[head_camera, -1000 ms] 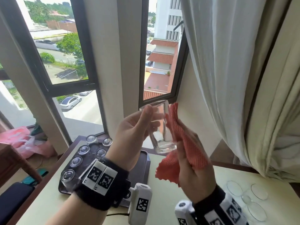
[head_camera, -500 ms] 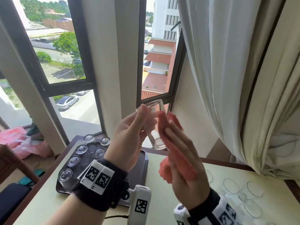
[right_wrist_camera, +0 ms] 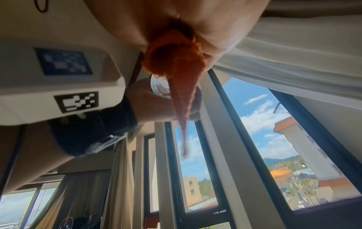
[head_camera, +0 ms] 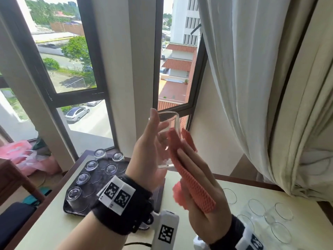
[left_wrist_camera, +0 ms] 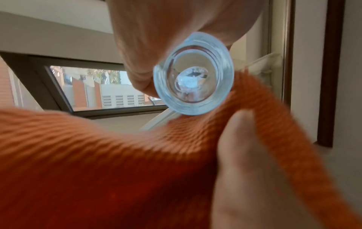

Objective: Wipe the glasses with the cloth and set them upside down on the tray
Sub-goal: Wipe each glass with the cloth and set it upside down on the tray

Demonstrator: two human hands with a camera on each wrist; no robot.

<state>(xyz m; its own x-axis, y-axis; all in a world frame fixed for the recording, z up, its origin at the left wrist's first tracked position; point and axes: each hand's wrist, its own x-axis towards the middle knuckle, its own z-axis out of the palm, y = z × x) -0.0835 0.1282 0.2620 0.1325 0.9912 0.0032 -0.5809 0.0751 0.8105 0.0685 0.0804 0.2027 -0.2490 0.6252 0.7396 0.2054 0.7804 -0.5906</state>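
My left hand (head_camera: 153,150) holds a clear glass (head_camera: 168,136) up in front of the window, thumb and fingers round its side. Its thick round base (left_wrist_camera: 194,74) faces the left wrist camera. My right hand (head_camera: 196,179) presses an orange-red cloth (head_camera: 189,177) flat against the right side of the glass, with the cloth pinched between fingers and palm (right_wrist_camera: 176,51). The loose end of the cloth (left_wrist_camera: 98,155) hangs below. The dark tray (head_camera: 100,177) lies on the table at lower left with several glasses (head_camera: 82,178) upside down on it.
Several more clear glasses (head_camera: 270,213) stand upright on the pale table (head_camera: 54,228) at lower right. A white curtain (head_camera: 252,87) hangs at the right. The window frame (head_camera: 180,109) stands just behind the held glass. A pink bag (head_camera: 19,154) lies at far left.
My right hand has moved the cloth from beside the glass onto its right side, flattening against it. The left hand kept the glass raised.
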